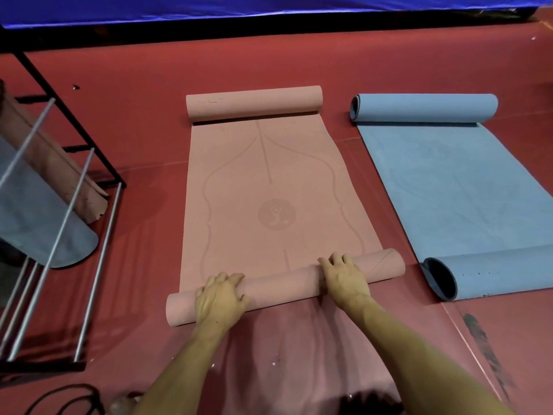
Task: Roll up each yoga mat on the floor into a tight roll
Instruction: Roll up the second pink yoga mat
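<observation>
Counting from left to right: one metal rack (pixel 89 187) at 9 o'clock, one pink yoga mat (pixel 269 190) at centre, and one blue yoga mat (pixel 454 187) at 3 o'clock, all on the red floor (pixel 134 109).

The rack holds two stored rolls: one pink stored roll (pixel 51 163) and one blue-grey stored roll (pixel 36 217) nearer the camera. Both lie slanted, with their ends toward 5 o'clock.

The pink yoga mat lies flat on the floor, its long axis running from 6 to 12 o'clock. It has two curled ends. The far curl (pixel 254 103) sits at 12 o'clock, with its axis running 9 to 3. The near roll (pixel 284 283) sits at 6 o'clock; its axis is tilted, with the left end closer to the camera and the right end farther away.

Two hands rest on the near roll. The left hand (pixel 220 298) lies palm-down on the left portion, fingers curled over the top of the roll. The right hand (pixel 344 277) lies palm-down on the right portion, fingers likewise bent over the top.

The blue yoga mat lies well apart from the pink one, its long axis angled from 5 to 11 o'clock. It also has two curled ends: one blue far curl (pixel 425 107) at 1 o'clock and one blue near curl (pixel 490 274) at 4 o'clock, showing a dark underside at its open end.
</observation>
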